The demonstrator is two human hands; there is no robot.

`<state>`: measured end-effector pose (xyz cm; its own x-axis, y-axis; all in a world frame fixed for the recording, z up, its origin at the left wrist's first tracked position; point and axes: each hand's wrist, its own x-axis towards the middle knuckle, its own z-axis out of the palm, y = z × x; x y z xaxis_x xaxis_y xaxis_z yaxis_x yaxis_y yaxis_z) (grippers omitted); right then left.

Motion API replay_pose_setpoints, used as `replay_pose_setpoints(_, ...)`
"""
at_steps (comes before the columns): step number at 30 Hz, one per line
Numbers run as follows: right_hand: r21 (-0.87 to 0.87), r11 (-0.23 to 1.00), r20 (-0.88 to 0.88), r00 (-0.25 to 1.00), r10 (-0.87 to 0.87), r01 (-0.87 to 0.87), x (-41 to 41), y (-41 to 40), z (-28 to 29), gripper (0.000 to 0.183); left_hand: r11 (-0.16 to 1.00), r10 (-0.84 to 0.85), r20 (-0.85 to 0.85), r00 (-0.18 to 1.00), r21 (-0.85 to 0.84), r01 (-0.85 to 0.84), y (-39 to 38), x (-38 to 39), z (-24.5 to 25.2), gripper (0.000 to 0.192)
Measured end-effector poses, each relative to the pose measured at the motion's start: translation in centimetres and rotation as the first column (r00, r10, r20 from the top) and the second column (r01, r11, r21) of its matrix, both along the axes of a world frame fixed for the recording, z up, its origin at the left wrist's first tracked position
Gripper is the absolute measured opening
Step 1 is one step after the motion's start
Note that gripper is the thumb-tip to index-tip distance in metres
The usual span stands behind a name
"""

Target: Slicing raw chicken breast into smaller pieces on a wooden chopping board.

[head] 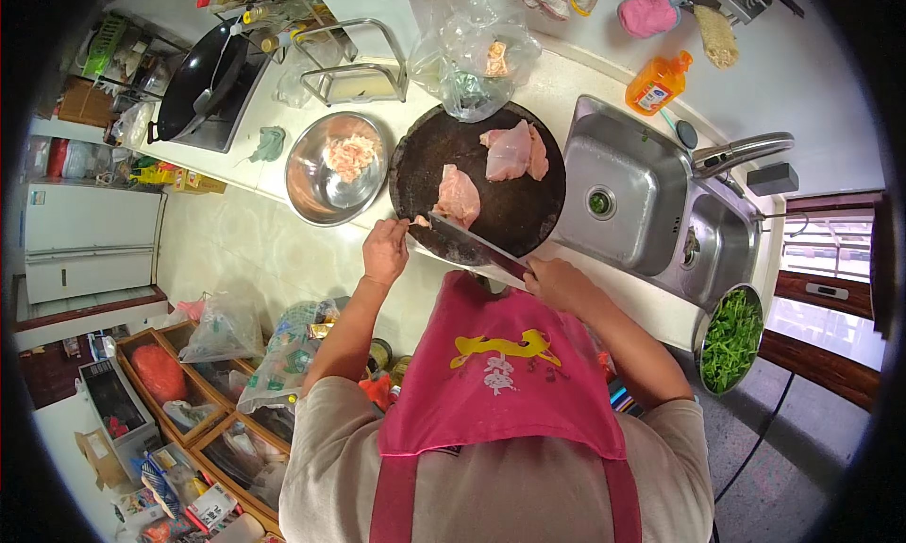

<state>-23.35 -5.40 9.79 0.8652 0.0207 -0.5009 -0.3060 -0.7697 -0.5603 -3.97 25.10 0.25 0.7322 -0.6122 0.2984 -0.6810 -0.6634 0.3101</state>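
Note:
A round dark chopping board (499, 214) lies on the counter in front of me. My right hand (559, 282) grips the handle of a cleaver (471, 242), whose blade crosses the board's near edge. The blade's tip end is beside a piece of raw chicken (458, 195). At the board's near left rim, my left hand (386, 250) pinches the end of a small strip of meat (422, 221), close to the blade. More raw chicken (513, 152) lies at the far right of the board. Cut pale meat pieces (350, 156) rest in a steel bowl (301, 175) on the left.
Plastic bags (474, 69) stand behind the board, overlapping its rim. To the right is a steel double sink (630, 239) with a faucet (743, 150) and an orange soap bottle (655, 86). A bowl of green vegetables (732, 338) sits at the counter's right end. A wok (202, 83) is at far left.

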Motion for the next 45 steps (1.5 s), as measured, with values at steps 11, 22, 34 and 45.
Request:
replay_pose_setpoints(11, -0.039, 0.989, 0.099, 0.986, -0.135, 0.139, -1.9, -1.3, 0.0, 0.033, 0.939, 0.028, -0.190, 0.981, -0.331, -0.090, -2.0, -0.1, 3.1, 0.016)
replay_pose_setpoints(22, 0.010, 0.950, 0.122, 0.943, -0.311, 0.312, -6.8, -2.6, 1.9, 0.029, 0.788, -0.203, -0.042, 0.978, -0.600, 0.138, -22.1, 8.7, 12.6, 0.012)
replay_pose_setpoints(34, 0.080, 0.842, 0.129, 0.832, -0.539, 0.533, -10.3, -5.3, 1.7, 0.028, 0.952, 0.006, -0.318, 0.948, -0.289, -0.103, -17.2, 8.7, 4.1, 0.027)
replay_pose_setpoints(45, 0.064, 0.902, 0.195, 0.881, -0.431, 0.427, -8.9, -5.8, -1.0, 0.026, 0.919, 0.099, -0.823, 0.559, -0.140, -0.369, -13.8, 5.1, -0.4, 0.024)
